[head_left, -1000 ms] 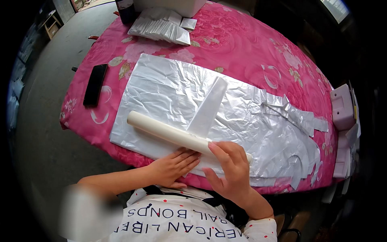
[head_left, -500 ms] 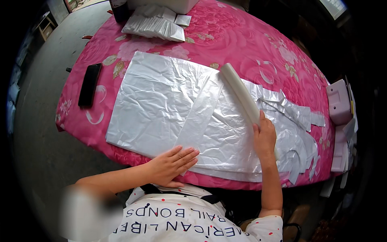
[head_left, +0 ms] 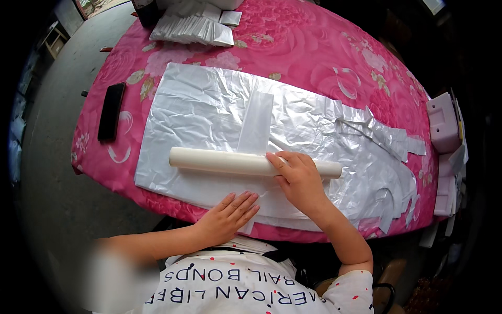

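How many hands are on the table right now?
2. The left hand lies flat on the silvery plastic sheet near the table's front edge; the right hand rests on the white roll just beyond it.

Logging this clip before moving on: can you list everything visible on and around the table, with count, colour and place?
Floral tablecloth: one, pink, covering the table.
Crinkled plastic sheeting: layered stack, silvery white, table centre.
Long cylindrical roll: one, cream, lying across the sheeting.
Flat phone: one, black, left edge.
Stack of folded plastic bags: one, white, far side.
Boxy device: one, pale pink, right edge.
Left hand: flat on sheeting, near edge.
Right hand: on the roll.
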`<state>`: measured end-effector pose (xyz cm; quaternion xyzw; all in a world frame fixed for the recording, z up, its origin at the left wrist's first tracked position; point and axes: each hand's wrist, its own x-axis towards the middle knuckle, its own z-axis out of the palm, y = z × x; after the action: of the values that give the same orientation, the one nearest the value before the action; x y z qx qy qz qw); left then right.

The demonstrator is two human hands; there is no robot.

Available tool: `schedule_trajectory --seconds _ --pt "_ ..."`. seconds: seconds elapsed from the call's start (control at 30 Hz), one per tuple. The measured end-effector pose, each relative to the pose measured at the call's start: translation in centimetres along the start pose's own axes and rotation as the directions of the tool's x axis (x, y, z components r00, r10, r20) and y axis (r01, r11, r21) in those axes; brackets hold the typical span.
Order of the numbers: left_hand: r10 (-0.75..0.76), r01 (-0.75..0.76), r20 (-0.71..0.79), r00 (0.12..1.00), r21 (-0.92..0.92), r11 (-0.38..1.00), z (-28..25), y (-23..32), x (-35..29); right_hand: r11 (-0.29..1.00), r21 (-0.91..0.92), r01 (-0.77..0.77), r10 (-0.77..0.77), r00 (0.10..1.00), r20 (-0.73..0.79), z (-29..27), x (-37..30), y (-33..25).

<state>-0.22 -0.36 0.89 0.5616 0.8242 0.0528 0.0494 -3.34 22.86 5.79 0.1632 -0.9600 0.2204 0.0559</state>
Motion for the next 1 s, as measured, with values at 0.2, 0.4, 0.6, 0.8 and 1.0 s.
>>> schedule_trajectory --seconds 0.2,0.4,0.6,0.8,1.0 --pt "0.100 -0.100 0.009 0.995 0.058 0.993 -0.6 -1.0 0.0 0.994 -0.087 -0.059 0.046 0.989 -0.141 0.7 8.2 5.5" --pt "0.307 -0.305 -0.004 0.952 -0.132 0.943 -2.5 -4.2 -1.0 0.988 -0.118 0.097 -0.124 0.959 -0.255 0.7 8.8 5.8" --pt "0.355 -0.373 -0.158 0.922 -0.104 0.922 -1.6 -4.9 -1.6 0.904 0.220 0.367 -0.401 0.905 0.139 2.7 1.4 0.9" --pt "0.280 -0.375 -0.331 0.901 -0.272 0.886 -1.3 -5.2 -1.4 0.933 0.225 0.281 -0.313 0.943 0.118 3.1 -1.2 -1.2" --pt "0.005 -0.067 -0.291 0.957 -0.201 0.977 -2.4 -6.1 0.9 0.964 0.139 0.229 -0.222 0.973 -0.060 4.1 -1.5 -1.2"
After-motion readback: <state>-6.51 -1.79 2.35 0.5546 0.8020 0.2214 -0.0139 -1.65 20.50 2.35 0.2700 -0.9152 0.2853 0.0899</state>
